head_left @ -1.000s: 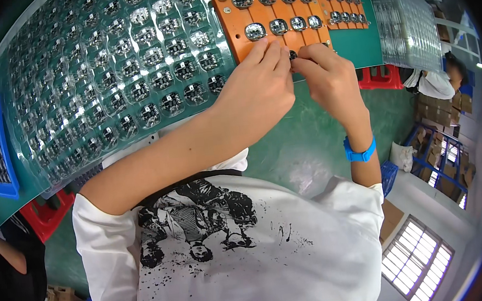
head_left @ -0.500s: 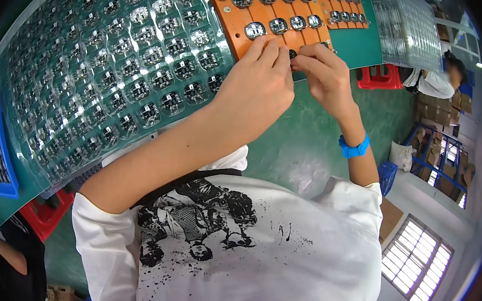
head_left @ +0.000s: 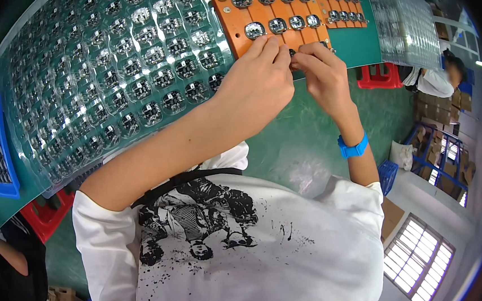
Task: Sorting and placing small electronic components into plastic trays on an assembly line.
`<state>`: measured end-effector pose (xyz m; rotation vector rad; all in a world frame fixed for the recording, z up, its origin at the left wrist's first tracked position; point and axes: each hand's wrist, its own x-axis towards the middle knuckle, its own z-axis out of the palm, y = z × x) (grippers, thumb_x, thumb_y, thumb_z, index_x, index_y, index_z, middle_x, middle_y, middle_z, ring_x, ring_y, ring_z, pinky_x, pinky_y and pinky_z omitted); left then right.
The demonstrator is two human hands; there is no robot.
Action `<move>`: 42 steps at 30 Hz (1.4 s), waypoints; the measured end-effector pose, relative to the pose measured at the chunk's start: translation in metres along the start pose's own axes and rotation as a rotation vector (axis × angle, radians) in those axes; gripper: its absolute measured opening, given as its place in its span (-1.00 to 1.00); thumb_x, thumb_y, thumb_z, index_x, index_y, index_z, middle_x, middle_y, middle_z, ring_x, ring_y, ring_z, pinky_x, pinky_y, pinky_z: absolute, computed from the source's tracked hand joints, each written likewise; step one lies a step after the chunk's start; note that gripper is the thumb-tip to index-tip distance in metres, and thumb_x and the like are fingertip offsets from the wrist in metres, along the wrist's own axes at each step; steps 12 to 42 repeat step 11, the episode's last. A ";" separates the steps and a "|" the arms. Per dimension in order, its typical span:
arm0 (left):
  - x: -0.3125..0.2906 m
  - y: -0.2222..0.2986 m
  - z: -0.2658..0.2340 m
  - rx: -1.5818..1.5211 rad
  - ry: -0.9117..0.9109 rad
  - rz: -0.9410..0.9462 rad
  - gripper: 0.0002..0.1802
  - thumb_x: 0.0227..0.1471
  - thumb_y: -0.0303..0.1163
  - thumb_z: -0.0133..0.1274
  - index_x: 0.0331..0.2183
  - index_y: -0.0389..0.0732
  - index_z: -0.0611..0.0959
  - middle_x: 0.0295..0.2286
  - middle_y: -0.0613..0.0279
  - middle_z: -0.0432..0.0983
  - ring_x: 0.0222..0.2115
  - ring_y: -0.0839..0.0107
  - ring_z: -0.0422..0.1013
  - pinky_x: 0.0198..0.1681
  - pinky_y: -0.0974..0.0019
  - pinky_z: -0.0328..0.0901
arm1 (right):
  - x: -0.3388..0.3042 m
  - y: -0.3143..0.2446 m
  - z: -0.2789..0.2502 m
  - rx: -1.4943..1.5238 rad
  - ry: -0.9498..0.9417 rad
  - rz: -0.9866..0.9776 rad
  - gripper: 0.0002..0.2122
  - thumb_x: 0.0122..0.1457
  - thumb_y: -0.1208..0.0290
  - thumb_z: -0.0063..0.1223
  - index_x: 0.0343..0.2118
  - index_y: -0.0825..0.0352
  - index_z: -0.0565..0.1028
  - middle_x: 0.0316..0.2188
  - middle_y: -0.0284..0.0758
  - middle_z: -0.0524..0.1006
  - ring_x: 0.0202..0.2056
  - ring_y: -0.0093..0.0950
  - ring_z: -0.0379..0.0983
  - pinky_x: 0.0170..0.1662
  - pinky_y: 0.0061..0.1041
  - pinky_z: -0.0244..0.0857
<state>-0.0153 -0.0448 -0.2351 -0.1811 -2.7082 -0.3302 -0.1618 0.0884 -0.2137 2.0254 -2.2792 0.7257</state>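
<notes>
At the near edge of an orange fixture plate point(head_left: 236, 23), both my hands meet over a small dark rounded circuit module point(head_left: 292, 52), mostly covered by fingers. My left hand point(head_left: 261, 84) is closed, its fingertips bent down against the plate and the module's left side. My right hand point(head_left: 327, 76) pinches the module from the right with thumb and forefinger. Rows of similar circuit modules point(head_left: 254, 30) sit in the plate's recesses just beyond. Left of the plate lies a clear plastic blister tray point(head_left: 152, 95) holding many circuit modules in its pockets.
A second orange plate point(head_left: 350, 23) adjoins on the right. Beyond it rises a stack of clear trays point(head_left: 403, 21). A blue bin point(head_left: 7, 188) of parts stands far left on the green table point(head_left: 372, 49). Red stools point(head_left: 379, 77) and other people are around.
Hardly anything differs. Both hands stay at the same spot on the orange plate, with only a very slight shift of the left forearm.
</notes>
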 end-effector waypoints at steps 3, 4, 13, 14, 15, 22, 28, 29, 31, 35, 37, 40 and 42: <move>-0.002 -0.002 -0.005 -0.060 -0.031 -0.018 -0.66 -0.21 -0.47 0.02 -0.33 -0.51 0.57 -0.20 -0.11 0.44 -0.06 0.09 0.32 0.08 0.18 0.23 | 0.010 -0.003 0.003 0.058 -0.007 -0.017 -0.75 -0.18 0.86 0.05 -0.39 0.46 0.50 -0.44 -0.23 0.48 -0.45 -0.33 0.46 -0.42 -0.50 0.37; -0.003 -0.003 -0.009 -0.108 -0.043 -0.030 -0.67 -0.21 -0.47 0.02 -0.34 -0.51 0.57 -0.21 -0.10 0.44 -0.06 0.09 0.32 0.08 0.19 0.23 | 0.011 -0.005 -0.004 0.022 -0.059 -0.022 -0.78 -0.15 0.83 0.06 -0.39 0.45 0.50 -0.43 -0.24 0.48 -0.46 -0.36 0.45 -0.43 -0.52 0.35; -0.038 -0.018 -0.072 -0.342 0.130 -0.020 -0.59 -0.33 -0.46 0.15 -0.29 -0.39 0.58 -0.17 -0.02 0.43 -0.01 0.07 0.30 0.08 0.26 0.24 | 0.034 -0.019 -0.039 0.117 -0.150 0.219 -0.85 -0.01 0.65 0.14 -0.33 0.38 0.53 -0.40 -0.25 0.50 -0.41 -0.40 0.47 -0.37 -0.55 0.37; -0.038 -0.018 -0.072 -0.342 0.130 -0.020 -0.59 -0.33 -0.46 0.15 -0.29 -0.39 0.58 -0.17 -0.02 0.43 -0.01 0.07 0.30 0.08 0.26 0.24 | 0.034 -0.019 -0.039 0.117 -0.150 0.219 -0.85 -0.01 0.65 0.14 -0.33 0.38 0.53 -0.40 -0.25 0.50 -0.41 -0.40 0.47 -0.37 -0.55 0.37; -0.038 -0.018 -0.072 -0.342 0.130 -0.020 -0.59 -0.33 -0.46 0.15 -0.29 -0.39 0.58 -0.17 -0.02 0.43 -0.01 0.07 0.30 0.08 0.26 0.24 | 0.034 -0.019 -0.039 0.117 -0.150 0.219 -0.85 -0.01 0.65 0.14 -0.33 0.38 0.53 -0.40 -0.25 0.50 -0.41 -0.40 0.47 -0.37 -0.55 0.37; -0.038 -0.018 -0.072 -0.342 0.130 -0.020 -0.59 -0.33 -0.46 0.15 -0.29 -0.39 0.58 -0.17 -0.02 0.43 -0.01 0.07 0.30 0.08 0.26 0.24 | 0.034 -0.019 -0.039 0.117 -0.150 0.219 -0.85 -0.01 0.65 0.14 -0.33 0.38 0.53 -0.40 -0.25 0.50 -0.41 -0.40 0.47 -0.37 -0.55 0.37; -0.038 -0.018 -0.072 -0.342 0.130 -0.020 -0.59 -0.33 -0.46 0.15 -0.29 -0.39 0.58 -0.17 -0.02 0.43 -0.01 0.07 0.30 0.08 0.26 0.24 | 0.034 -0.019 -0.039 0.117 -0.150 0.219 -0.85 -0.01 0.65 0.14 -0.33 0.38 0.53 -0.40 -0.25 0.50 -0.41 -0.40 0.47 -0.37 -0.55 0.37; -0.038 -0.018 -0.072 -0.342 0.130 -0.020 -0.59 -0.33 -0.46 0.15 -0.29 -0.39 0.58 -0.17 -0.02 0.43 -0.01 0.07 0.30 0.08 0.26 0.24 | 0.034 -0.019 -0.039 0.117 -0.150 0.219 -0.85 -0.01 0.65 0.14 -0.33 0.38 0.53 -0.40 -0.25 0.50 -0.41 -0.40 0.47 -0.37 -0.55 0.37; -0.038 -0.018 -0.072 -0.342 0.130 -0.020 -0.59 -0.33 -0.46 0.15 -0.29 -0.39 0.58 -0.17 -0.02 0.43 -0.01 0.07 0.30 0.08 0.26 0.24 | 0.034 -0.019 -0.039 0.117 -0.150 0.219 -0.85 -0.01 0.65 0.14 -0.33 0.38 0.53 -0.40 -0.25 0.50 -0.41 -0.40 0.47 -0.37 -0.55 0.37; -0.038 -0.018 -0.072 -0.342 0.130 -0.020 -0.59 -0.33 -0.46 0.15 -0.29 -0.39 0.58 -0.17 -0.02 0.43 -0.01 0.07 0.30 0.08 0.26 0.24 | 0.034 -0.019 -0.039 0.117 -0.150 0.219 -0.85 -0.01 0.65 0.14 -0.33 0.38 0.53 -0.40 -0.25 0.50 -0.41 -0.40 0.47 -0.37 -0.55 0.37; -0.038 -0.018 -0.072 -0.342 0.130 -0.020 -0.59 -0.33 -0.46 0.15 -0.29 -0.39 0.58 -0.17 -0.02 0.43 -0.01 0.07 0.30 0.08 0.26 0.24 | 0.034 -0.019 -0.039 0.117 -0.150 0.219 -0.85 -0.01 0.65 0.14 -0.33 0.38 0.53 -0.40 -0.25 0.50 -0.41 -0.40 0.47 -0.37 -0.55 0.37; -0.038 -0.018 -0.072 -0.342 0.130 -0.020 -0.59 -0.33 -0.46 0.15 -0.29 -0.39 0.58 -0.17 -0.02 0.43 -0.01 0.07 0.30 0.08 0.26 0.24 | 0.034 -0.019 -0.039 0.117 -0.150 0.219 -0.85 -0.01 0.65 0.14 -0.33 0.38 0.53 -0.40 -0.25 0.50 -0.41 -0.40 0.47 -0.37 -0.55 0.37; -0.038 -0.018 -0.072 -0.342 0.130 -0.020 -0.59 -0.33 -0.46 0.15 -0.29 -0.39 0.58 -0.17 -0.02 0.43 -0.01 0.07 0.30 0.08 0.26 0.24 | 0.034 -0.019 -0.039 0.117 -0.150 0.219 -0.85 -0.01 0.65 0.14 -0.33 0.38 0.53 -0.40 -0.25 0.50 -0.41 -0.40 0.47 -0.37 -0.55 0.37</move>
